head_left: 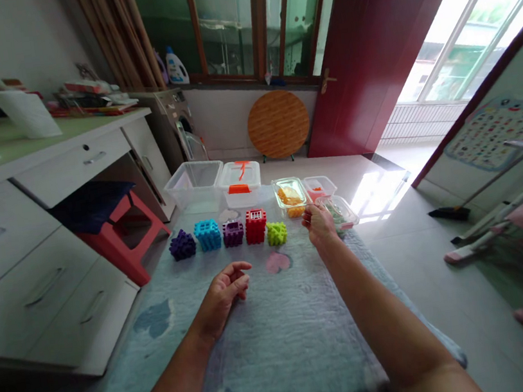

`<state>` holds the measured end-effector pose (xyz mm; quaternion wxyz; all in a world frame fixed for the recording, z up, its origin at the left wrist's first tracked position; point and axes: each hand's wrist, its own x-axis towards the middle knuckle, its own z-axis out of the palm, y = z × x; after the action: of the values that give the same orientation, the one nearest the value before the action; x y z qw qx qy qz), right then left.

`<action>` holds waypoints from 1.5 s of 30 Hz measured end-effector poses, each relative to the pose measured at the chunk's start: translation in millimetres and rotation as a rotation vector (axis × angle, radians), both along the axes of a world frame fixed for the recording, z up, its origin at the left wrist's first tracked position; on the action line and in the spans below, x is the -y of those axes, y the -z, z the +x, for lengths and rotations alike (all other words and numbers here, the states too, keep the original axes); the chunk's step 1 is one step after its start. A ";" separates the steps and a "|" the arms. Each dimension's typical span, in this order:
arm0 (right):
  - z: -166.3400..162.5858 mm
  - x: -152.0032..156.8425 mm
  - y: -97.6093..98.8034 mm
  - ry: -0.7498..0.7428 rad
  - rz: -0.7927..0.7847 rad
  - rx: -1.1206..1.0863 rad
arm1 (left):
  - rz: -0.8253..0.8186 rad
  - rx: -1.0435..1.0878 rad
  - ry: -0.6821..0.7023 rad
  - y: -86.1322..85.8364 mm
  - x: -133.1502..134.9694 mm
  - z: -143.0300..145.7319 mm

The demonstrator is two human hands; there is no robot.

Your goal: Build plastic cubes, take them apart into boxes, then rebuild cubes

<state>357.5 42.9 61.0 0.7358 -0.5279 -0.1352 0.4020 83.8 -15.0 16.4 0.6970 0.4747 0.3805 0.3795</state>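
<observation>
My left hand is over the cloth-covered table, holding nothing, with its index finger stretched out and the others loosely bent. On the right, my right hand has its fingers pinched together between a clear container of orange-yellow pieces and a clear container of green pieces. What the pinch holds, if anything, I cannot make out. Across the middle runs a row of interlocking-block shapes: dark blue, light blue, purple, red and lime green.
Behind the row stand an open clear bin and a white-lidded box with orange clasps. A small container with red pieces sits at the table's right edge. Left of the table is a red stool beside a white desk.
</observation>
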 end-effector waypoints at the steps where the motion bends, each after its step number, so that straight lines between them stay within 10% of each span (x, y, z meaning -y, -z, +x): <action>1: -0.1 -4.4 -7.0 -0.039 0.018 0.028 | -0.015 0.021 -0.003 -0.1 -0.4 -0.5; 10: -32.6 -87.4 -38.1 -0.423 -0.034 0.167 | -0.150 0.319 -0.068 -3.1 -11.0 -5.1; 22: -45.6 -158.1 -18.1 -0.331 -0.233 0.071 | -0.244 0.388 -0.086 0.2 -21.4 -3.5; 36: -62.9 -167.6 -21.1 -0.248 -0.243 0.006 | -0.261 0.417 -0.065 4.2 -23.9 -1.6; 45: -31.6 -119.7 -92.7 -0.320 -0.057 0.008 | -0.257 0.423 -0.053 -2.2 -21.6 -2.4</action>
<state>325.9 162.6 153.7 0.6464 -0.5219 -0.2089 0.5158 81.3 6.6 18.6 0.8056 0.2822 0.2834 0.4371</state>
